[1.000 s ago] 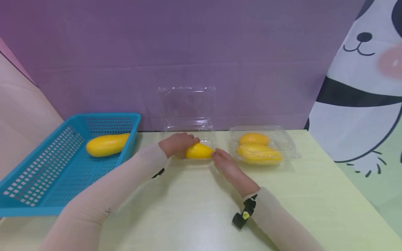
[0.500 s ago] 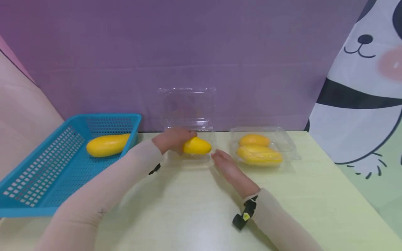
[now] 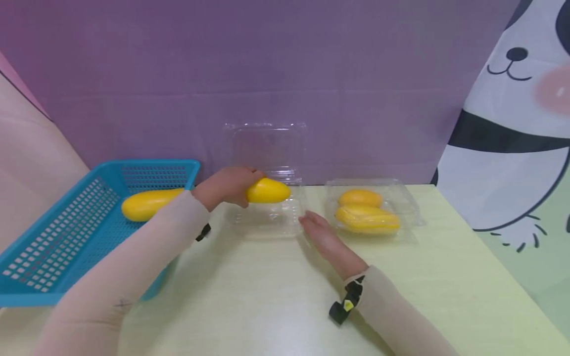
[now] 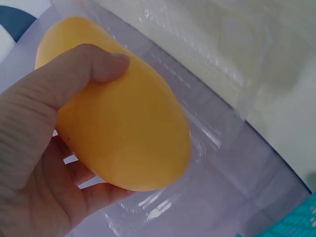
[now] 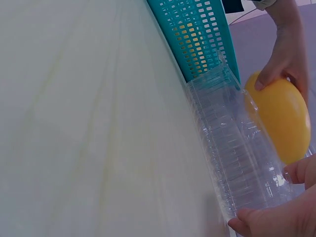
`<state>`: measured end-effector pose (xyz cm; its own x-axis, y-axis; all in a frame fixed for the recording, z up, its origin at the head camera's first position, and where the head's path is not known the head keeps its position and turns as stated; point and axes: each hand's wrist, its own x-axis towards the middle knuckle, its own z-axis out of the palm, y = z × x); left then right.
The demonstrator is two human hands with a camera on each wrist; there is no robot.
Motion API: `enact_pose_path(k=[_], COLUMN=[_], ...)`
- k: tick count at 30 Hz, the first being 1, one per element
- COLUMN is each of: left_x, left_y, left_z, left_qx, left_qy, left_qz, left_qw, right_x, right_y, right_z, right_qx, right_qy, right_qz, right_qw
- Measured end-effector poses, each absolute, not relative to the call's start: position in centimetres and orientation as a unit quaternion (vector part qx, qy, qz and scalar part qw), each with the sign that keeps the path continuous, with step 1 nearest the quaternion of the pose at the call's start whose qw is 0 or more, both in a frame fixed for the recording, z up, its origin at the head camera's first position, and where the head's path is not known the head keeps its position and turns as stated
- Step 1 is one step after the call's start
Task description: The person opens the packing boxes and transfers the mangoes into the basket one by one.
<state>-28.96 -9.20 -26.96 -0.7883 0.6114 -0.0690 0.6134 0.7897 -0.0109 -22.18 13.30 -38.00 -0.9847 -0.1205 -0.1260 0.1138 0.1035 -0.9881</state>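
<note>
My left hand grips a smooth yellow mango-like fruit, held above the left part of a clear plastic clamshell box. In the left wrist view the thumb lies across the top of the fruit, with fingers beneath it. The box stands with its lid raised against the purple backdrop. At the box's right front corner, my right hand touches the side with fingers mostly straight; the right wrist view puts its fingertips right at the box's edge.
Left of the box stands a blue perforated basket holding a long yellow fruit. To the right, another clear box contains an orange-yellow fruit and a longer yellow one. A purple cloth rises behind the table.
My left hand has lifted the yellow fruit up from the clear box and moved it back and to the left, toward the basket. My right hand has stayed in place at the box.
</note>
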Motion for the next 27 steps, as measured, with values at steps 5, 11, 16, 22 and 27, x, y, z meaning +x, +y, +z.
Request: enact_pose_path(k=[5,11,16,22,27], left_x=[-29.0,-28.6,-27.8,-27.2,-26.9], left_y=[-10.4,-11.4,-12.0,-12.9,-14.1], left_z=[-26.4,-26.2,-25.5,-25.0,-25.1], left_qx=[0.335,0.338,0.334,0.322,0.306], left_qy=[0.942,0.941,0.942,0.946,0.951], left_qz=[-0.015,-0.011,-0.015,-0.024,-0.019], left_qw=[0.008,-0.007,-0.012,-0.017,-0.025], right_x=[-22.2,-22.3,-22.2,-22.2,-22.1], right_y=[13.3,13.6,13.9,14.0,14.0], right_z=[-37.9,-38.1,-38.2,-38.0,-38.0], right_qx=[-0.002,-0.003,-0.007,-0.013,-0.013], right_qy=[0.741,0.748,0.751,0.745,0.745], right_qz=[-0.667,-0.658,-0.654,-0.660,-0.660], right_qw=[0.084,0.085,0.093,0.091,0.095])
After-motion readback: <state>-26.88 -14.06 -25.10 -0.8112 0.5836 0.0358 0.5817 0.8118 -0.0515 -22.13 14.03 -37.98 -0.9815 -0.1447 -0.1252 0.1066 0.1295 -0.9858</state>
